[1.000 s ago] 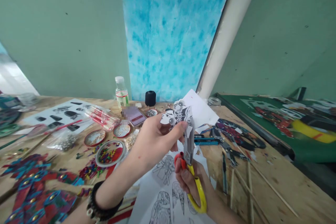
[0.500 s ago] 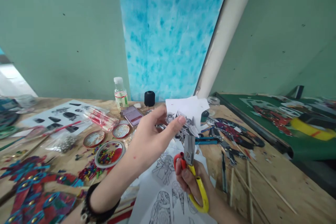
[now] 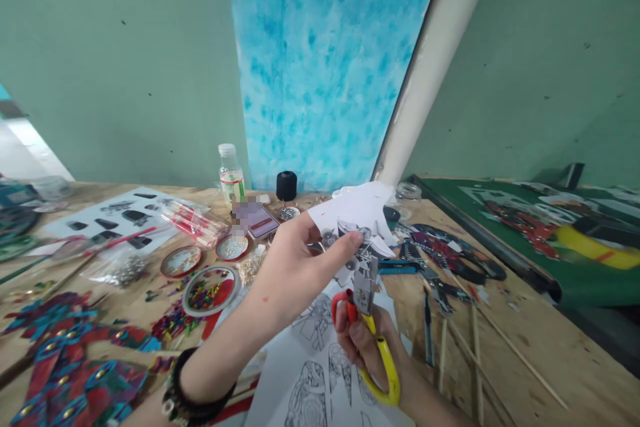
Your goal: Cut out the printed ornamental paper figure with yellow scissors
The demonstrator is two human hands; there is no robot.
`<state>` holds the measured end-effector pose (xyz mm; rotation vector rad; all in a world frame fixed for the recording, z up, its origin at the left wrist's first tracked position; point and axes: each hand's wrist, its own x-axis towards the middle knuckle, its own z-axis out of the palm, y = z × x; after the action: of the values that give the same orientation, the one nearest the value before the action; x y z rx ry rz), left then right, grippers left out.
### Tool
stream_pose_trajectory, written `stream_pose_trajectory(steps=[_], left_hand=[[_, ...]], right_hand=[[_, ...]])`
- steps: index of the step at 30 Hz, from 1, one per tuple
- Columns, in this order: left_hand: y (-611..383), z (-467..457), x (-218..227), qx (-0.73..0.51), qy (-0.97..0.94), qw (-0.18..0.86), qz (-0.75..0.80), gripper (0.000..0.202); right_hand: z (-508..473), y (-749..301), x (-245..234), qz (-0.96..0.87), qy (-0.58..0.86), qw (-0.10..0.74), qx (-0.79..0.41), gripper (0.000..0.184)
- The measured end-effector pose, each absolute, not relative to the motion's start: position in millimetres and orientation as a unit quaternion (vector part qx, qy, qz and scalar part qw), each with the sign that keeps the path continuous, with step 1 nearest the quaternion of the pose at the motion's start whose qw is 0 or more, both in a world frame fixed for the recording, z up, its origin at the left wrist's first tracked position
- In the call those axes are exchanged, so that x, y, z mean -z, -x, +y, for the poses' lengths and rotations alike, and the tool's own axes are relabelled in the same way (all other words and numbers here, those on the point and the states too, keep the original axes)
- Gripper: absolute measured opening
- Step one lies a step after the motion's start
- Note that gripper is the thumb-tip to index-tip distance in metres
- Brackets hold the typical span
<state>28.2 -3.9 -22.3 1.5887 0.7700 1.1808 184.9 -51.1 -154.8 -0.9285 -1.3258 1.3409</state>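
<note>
My left hand (image 3: 300,267) pinches a white paper (image 3: 345,210) printed with black-and-white drawings, thumb on top and fingers behind it. In my right hand (image 3: 367,340) is a pair of scissors (image 3: 384,370) with one red and one yellow handle loop. The scissor blades point up and meet the lower edge of the held paper; whether they are parted there I cannot make out. Beneath both hands lies a printed sheet (image 3: 307,380) with line drawings of mechanical-looking parts.
To the left are a tape ring (image 3: 211,271) holding colourful fasteners, small lids of beads (image 3: 181,260), a phone (image 3: 256,220) and a bottle (image 3: 231,177). A painted jointed figure (image 3: 75,373) lies front left. Wooden sticks (image 3: 475,347) and a blue cutter (image 3: 399,267) lie right.
The held paper has turned and tilted, its left corner now lower. My left hand has shifted slightly right, while my right hand with the scissors stays nearly in place.
</note>
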Motion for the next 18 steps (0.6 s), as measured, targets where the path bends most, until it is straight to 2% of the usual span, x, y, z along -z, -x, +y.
stream_pose_trajectory(steps=[7, 13, 18], left_hand=[[-26.1, -4.1, 23.0, -0.469, -0.678, 0.464, 0.325, 0.019], [-25.8, -5.4, 20.8, -0.476, -0.68, 0.449, 0.331, 0.02], [-26.0, -7.0, 17.4, -0.483, -0.684, 0.435, 0.333, 0.02]], right_hand=[[-51.7, -183.5, 158.4, -0.545, 0.377, 0.5, -0.558, 0.04], [-50.9, -184.2, 161.9, -0.551, 0.366, 0.499, -0.559, 0.043], [-51.8, -185.7, 161.7, -0.56, 0.359, 0.485, -0.567, 0.052]])
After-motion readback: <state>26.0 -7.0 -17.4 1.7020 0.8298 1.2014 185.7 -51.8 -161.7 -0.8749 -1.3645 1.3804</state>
